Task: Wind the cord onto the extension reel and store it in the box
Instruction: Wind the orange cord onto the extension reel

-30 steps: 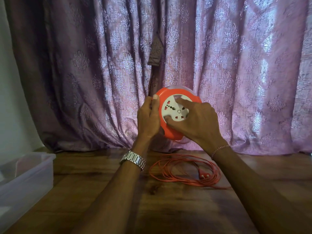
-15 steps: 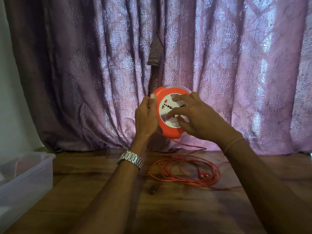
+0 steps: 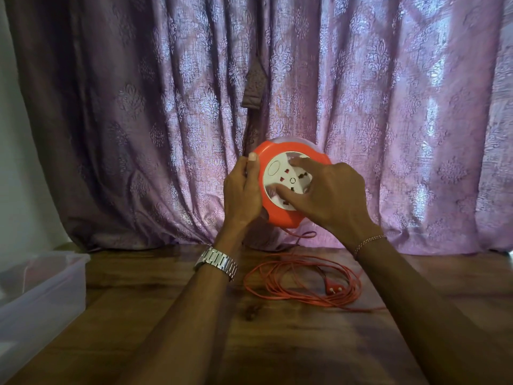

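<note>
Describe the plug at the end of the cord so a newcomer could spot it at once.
Start at the wooden table in front of the purple curtain. On it, below the right hand, lies a loose coil of orange cord. The plug rests inside the coil's right part: a small red piece with two pale pins, thicker than the thin strands around it.

We see the left hand (image 3: 242,196) gripping the rim of the round orange plastic extension reel (image 3: 280,215), held up on edge above the dark wooden table (image 3: 194,337), while the right hand (image 3: 331,197) presses thumb and fingers on its white socket face. The thin orange cord (image 3: 302,284) lies in loose loops below, red plug (image 3: 334,289) among them. A clear plastic box (image 3: 41,290) sits far left, before the purple patterned curtain (image 3: 138,107).
</note>
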Demonstrator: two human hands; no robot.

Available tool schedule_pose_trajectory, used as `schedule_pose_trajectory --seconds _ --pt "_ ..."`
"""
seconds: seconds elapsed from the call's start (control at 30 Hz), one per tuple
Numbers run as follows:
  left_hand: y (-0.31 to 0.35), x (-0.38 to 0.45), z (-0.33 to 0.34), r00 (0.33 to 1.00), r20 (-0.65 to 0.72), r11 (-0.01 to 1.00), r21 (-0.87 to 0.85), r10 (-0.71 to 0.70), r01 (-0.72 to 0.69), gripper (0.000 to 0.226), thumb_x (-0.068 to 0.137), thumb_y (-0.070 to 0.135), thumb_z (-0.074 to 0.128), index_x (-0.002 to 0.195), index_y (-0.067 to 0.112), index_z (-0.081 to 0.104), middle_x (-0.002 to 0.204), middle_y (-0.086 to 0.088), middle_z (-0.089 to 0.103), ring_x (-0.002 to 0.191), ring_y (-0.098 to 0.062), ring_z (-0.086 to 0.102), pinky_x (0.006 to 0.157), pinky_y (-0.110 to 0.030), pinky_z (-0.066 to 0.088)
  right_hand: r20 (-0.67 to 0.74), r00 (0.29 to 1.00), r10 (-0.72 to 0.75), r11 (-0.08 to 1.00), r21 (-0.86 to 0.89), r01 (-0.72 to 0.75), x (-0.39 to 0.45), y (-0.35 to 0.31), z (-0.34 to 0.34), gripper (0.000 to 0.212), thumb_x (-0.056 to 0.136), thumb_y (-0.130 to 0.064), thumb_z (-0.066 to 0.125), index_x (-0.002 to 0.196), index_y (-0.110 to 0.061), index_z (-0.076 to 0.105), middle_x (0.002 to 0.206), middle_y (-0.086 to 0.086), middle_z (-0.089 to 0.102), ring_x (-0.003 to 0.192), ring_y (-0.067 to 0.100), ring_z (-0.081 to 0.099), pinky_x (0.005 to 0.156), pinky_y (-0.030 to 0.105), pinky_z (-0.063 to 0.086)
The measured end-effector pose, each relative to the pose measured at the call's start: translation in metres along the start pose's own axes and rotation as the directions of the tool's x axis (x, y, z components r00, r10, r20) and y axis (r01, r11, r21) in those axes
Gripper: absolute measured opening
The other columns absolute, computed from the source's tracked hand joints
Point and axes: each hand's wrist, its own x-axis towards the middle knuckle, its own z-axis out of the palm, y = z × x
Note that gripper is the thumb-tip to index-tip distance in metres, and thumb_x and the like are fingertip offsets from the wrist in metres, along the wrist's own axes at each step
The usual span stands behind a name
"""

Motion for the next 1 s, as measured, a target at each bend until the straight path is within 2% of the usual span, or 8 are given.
schedule_pose_trajectory --seconds 0.13,0.23,0.37,0.5,0.57,0.63,0.83,1.0 --pt "0.001 0.000 0.000 1.000 0.000 1.000 0.022 0.002 -0.002 0.054 0.094 0.072 0.033 0.078 0.024 0.053 0.081 -0.007 0.068 0.085 -0.037 0.068 0.077 -0.060 0.056 -0.057 0.997 -0.047 0.998 -0.050 0.044 -0.001 -0.001 0.006 0.068 0.076 -0.078 0.050 0.112 -0.024 0.069 0.082 0.010 0.073 0.077 0.032 0.064 0.071 0.038 0.046" --pt "-0.002 0.001 -0.002 1.000 -0.008 1.000 0.012 -0.007 0.007 0.062 0.093 0.073 0.032 0.086 0.016 0.056 0.085 -0.011 0.071 0.086 -0.037 0.070 0.078 -0.059 0.057 -0.057 0.990 -0.127 0.992 -0.030 0.126 0.003 0.006 0.006 0.062 0.079 -0.071 0.055 0.114 -0.022 0.066 0.089 0.004 0.069 0.086 0.029 0.054 0.074 0.039 0.042" --pt "-0.003 0.002 -0.003 1.000 -0.015 1.000 0.006 -0.003 0.003 0.064 0.093 0.074 0.033 0.091 0.016 0.060 0.085 -0.011 0.072 0.085 -0.037 0.070 0.078 -0.060 0.057 0.079 0.931 -0.357 0.932 0.095 0.350 0.008 0.015 -0.001 0.025 0.088 -0.032 0.060 0.112 -0.027 0.063 0.115 0.004 0.055 0.098 0.023 0.041 0.081 0.041 0.045" --pt "-0.004 0.004 -0.003 1.000 -0.013 1.000 -0.004 -0.020 0.020 0.060 0.094 0.074 0.034 0.093 0.020 0.060 0.088 -0.010 0.073 0.087 -0.035 0.071 0.080 -0.061 0.058 0.324 0.871 -0.370 0.928 0.087 0.362 0.009 0.013 -0.013 0.062 0.074 -0.002 0.065 0.119 -0.046 0.060 0.141 0.008 0.043 0.113 0.031 0.040 0.090 0.044 0.045" --pt "-0.002 0.004 -0.003 1.000 -0.015 1.000 -0.005 -0.014 0.014 0.060 0.094 0.073 0.034 0.093 0.018 0.059 0.088 -0.010 0.073 0.087 -0.035 0.071 0.079 -0.060 0.058 0.420 0.848 -0.323 0.940 0.040 0.338 0.008 0.005 -0.018 0.075 0.071 -0.003 0.072 0.127 -0.049 0.054 0.148 0.009 0.036 0.123 0.032 0.035 0.096 0.044 0.042" --pt "-0.001 0.002 -0.002 1.000 -0.010 1.000 0.000 0.002 -0.002 0.059 0.095 0.071 0.034 0.091 0.017 0.057 0.087 -0.011 0.072 0.086 -0.036 0.070 0.079 -0.060 0.057 0.430 0.852 -0.300 0.944 0.004 0.330 0.007 -0.001 -0.020 0.073 0.072 -0.007 0.074 0.128 -0.048 0.054 0.146 0.012 0.036 0.126 0.034 0.034 0.098 0.045 0.040" --pt "0.001 -0.001 -0.001 1.000 -0.004 1.000 0.003 0.018 -0.018 0.063 0.096 0.070 0.033 0.090 0.012 0.057 0.085 -0.010 0.070 0.085 -0.036 0.068 0.080 -0.059 0.056 0.283 0.928 -0.244 0.966 -0.009 0.257 0.004 -0.002 -0.015 0.058 0.074 -0.018 0.064 0.122 -0.050 0.058 0.115 0.015 0.055 0.106 0.036 0.053 0.082 0.041 0.045" --pt "0.004 -0.002 0.000 0.999 -0.012 0.999 0.020 0.040 -0.039 0.057 0.095 0.068 0.034 0.082 0.016 0.052 0.072 -0.005 0.061 0.072 -0.030 0.058 0.074 -0.059 0.052 0.164 0.983 -0.084 0.996 -0.005 0.086 0.000 -0.004 -0.013 0.058 0.071 -0.054 0.064 0.128 -0.049 0.054 0.101 0.004 0.071 0.094 0.032 0.063 0.073 0.036 0.049"
